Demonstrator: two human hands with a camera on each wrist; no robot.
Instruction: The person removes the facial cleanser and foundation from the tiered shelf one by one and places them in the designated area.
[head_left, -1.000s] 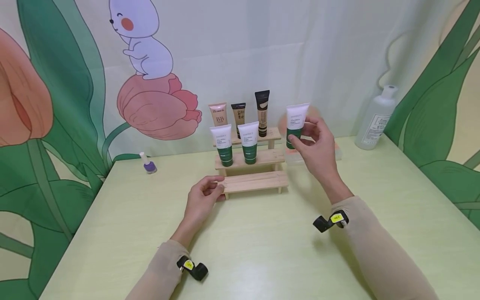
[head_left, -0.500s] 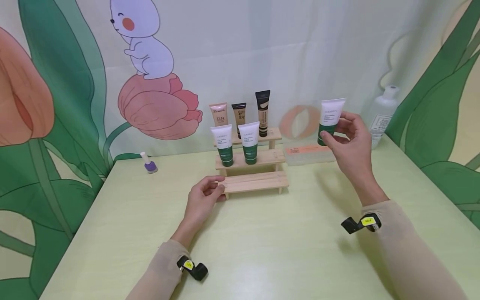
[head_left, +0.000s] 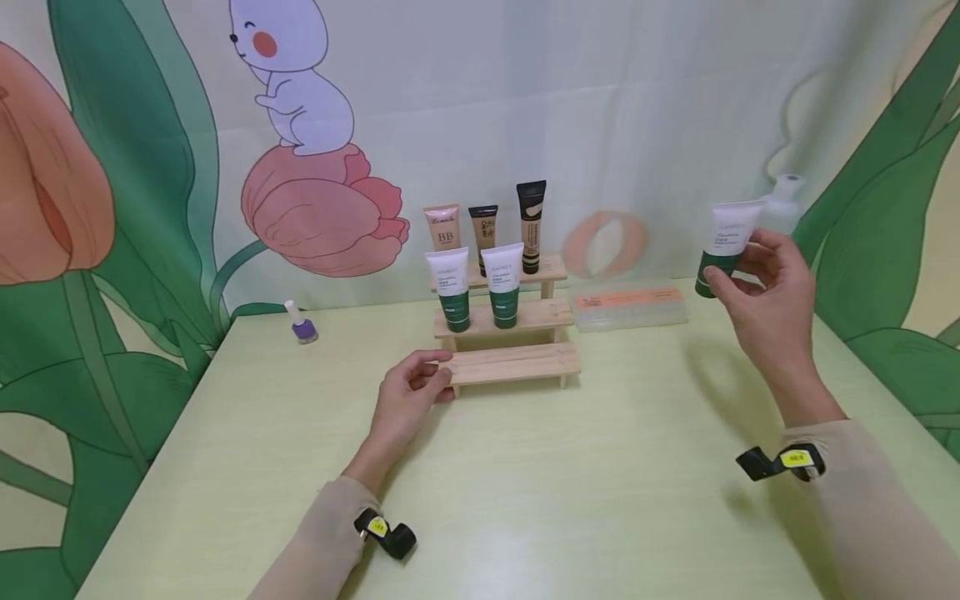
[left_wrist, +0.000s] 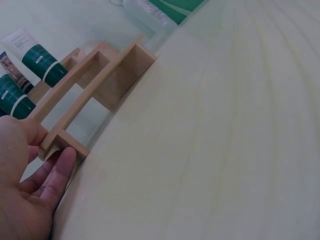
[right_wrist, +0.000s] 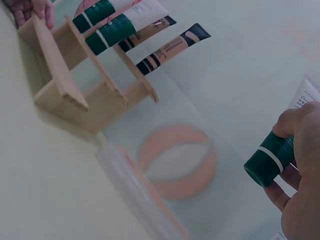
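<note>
My right hand point(head_left: 772, 308) holds a white-and-green cream tube point(head_left: 726, 242) upright by its green lower part, raised at the right in front of the pump bottle. In the right wrist view, thumb and fingers pinch that tube point(right_wrist: 272, 155) near its cap. My left hand point(head_left: 405, 392) grips the left end of the lowest step of a three-tier wooden stand point(head_left: 517, 364), thumb and fingers around its corner. Two matching tubes point(head_left: 452, 287) stand side by side on the middle tier. Behind them on the top tier are a pink BB tube point(head_left: 442, 225) and two black-capped tubes point(head_left: 531, 225).
A clear flat case point(head_left: 630, 310) with an orange label lies right of the stand against the back curtain. The pale bottle point(head_left: 785, 200) at the back right is partly hidden by the held tube. A purple nail polish bottle point(head_left: 303, 327) stands at the left.
My right hand has carried the cream tube rightward, away from the stand, uncovering the flat case and overlapping the bottle. The left hand stays at the stand's lowest step.
</note>
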